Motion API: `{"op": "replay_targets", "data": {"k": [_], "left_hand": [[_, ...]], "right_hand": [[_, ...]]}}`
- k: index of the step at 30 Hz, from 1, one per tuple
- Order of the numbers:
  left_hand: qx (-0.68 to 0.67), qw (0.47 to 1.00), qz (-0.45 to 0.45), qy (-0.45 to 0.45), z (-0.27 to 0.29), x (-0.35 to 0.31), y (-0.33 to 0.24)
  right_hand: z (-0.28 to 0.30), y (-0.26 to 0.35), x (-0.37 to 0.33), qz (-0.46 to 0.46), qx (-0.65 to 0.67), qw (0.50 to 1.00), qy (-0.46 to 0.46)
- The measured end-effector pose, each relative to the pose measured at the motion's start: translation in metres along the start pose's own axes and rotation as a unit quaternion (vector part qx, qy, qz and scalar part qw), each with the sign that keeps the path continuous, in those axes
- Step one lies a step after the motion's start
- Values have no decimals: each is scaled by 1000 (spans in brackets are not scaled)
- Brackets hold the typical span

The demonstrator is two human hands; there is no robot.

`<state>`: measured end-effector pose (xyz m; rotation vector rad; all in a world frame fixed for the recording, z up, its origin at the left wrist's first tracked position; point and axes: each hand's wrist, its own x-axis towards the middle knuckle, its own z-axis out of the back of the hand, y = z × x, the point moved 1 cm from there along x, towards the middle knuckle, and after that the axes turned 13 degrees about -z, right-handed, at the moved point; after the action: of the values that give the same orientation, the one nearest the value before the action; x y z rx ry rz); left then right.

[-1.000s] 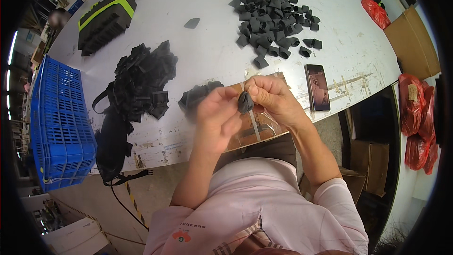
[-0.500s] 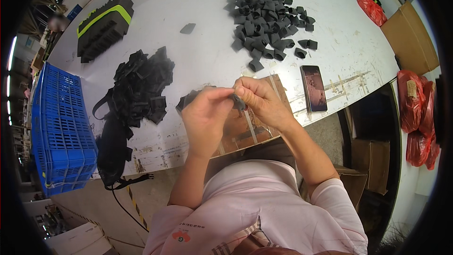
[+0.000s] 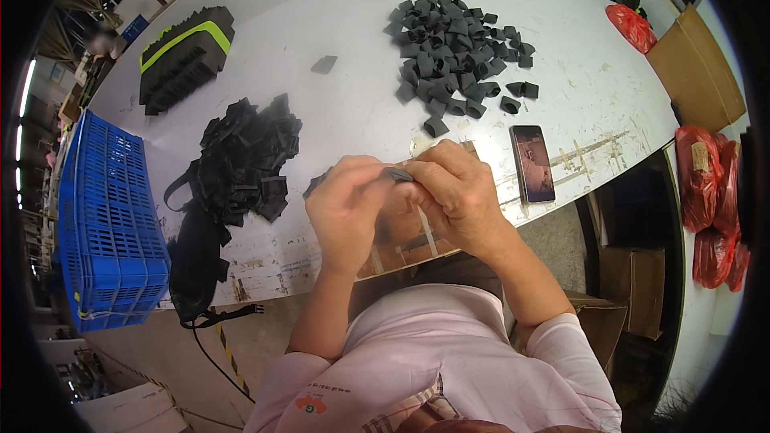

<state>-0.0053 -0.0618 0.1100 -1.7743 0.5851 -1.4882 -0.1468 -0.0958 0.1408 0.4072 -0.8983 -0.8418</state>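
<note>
Over the near edge of the table my left hand (image 3: pixel 346 207) and my right hand (image 3: pixel 459 192) meet. Between their fingertips they pinch a small dark grey fabric piece (image 3: pixel 395 174); most of it is hidden by the fingers. Below the hands lies a brown board (image 3: pixel 409 250) with strips of tape. Another dark piece (image 3: pixel 314 183) shows partly beside my left hand. Beyond my right hand is a heap of dark grey fabric loops (image 3: pixel 457 52). To the left spreads a pile of black fabric pieces (image 3: pixel 249 156).
A blue plastic crate (image 3: pixel 112 224) stands left of the white table (image 3: pixel 345 16). A bundled dark stack (image 3: pixel 186 60) with a lime band lies far left, a single grey piece (image 3: pixel 324 65) nearer the middle. Right are a phone (image 3: pixel 532 163), a cardboard box (image 3: pixel 696 72) and red bags (image 3: pixel 696 184).
My right hand has turned and its fingers have curled further over the fabric piece. Both hands remain together. The whole view has shifted slightly, with the table appearing lower.
</note>
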Motion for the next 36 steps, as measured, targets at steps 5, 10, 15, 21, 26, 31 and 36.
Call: {"op": "replay_targets", "data": {"k": [5, 10, 15, 21, 26, 31, 36], "left_hand": [[33, 999, -20, 34, -7, -1, -1], [11, 999, -11, 40, -6, 2, -2], [52, 995, -37, 82, -11, 14, -19], [-239, 958, 86, -130, -3, 3, -5], [-329, 922, 125, -161, -4, -8, 0], [-214, 963, 80, -140, 0, -20, 7], [-116, 986, 111, -37, -4, -1, -11]], "right_hand": [[-9, -23, -12, 14, 40, 999, 18], [-14, -25, -11, 9, 43, 999, 25], [-4, -17, -9, -64, 102, 991, 61], [-4, -1, -4, -49, 70, 996, 1], [-3, -1, 0, 29, -7, 999, -33], [-8, -11, -9, 46, 7, 999, -4], [2, -6, -9, 15, -50, 998, 46]]}}
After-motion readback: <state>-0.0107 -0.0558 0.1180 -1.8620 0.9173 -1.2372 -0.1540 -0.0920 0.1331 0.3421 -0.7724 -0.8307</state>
